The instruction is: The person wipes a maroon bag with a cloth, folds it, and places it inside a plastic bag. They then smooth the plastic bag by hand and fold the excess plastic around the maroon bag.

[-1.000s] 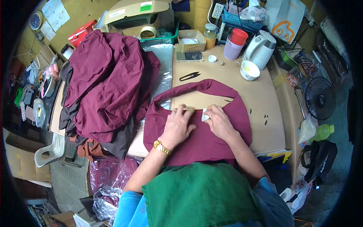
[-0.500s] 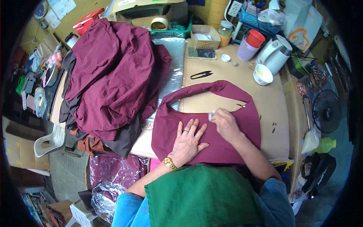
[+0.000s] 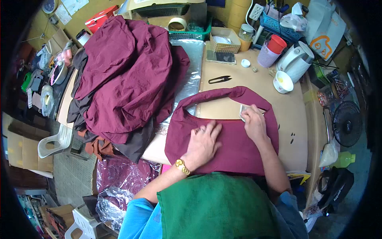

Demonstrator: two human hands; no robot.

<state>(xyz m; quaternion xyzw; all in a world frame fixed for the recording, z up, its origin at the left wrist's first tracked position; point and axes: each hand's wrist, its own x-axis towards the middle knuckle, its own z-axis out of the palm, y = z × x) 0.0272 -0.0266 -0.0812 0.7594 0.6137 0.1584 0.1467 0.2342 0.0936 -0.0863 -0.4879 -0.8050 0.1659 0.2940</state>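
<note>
Through the head camera I look down on a maroon bag lying flat at the near edge of the table. The left hand is open, palm down, with its fingers spread on the bag's middle. The right hand is closed, pinching a small white piece against the bag's top hem, toward its right side. I cannot tell what the piece is.

I judge this goes best if the flat hand holds the cloth smooth and taut near the hem, and the white piece presses lightly so nothing bunches.

The bag's long axis runs left to right. Its mouth and arched strap point away from the person, toward black snips beyond the bag. A maroon cloth pile lies left of the bag.
</note>
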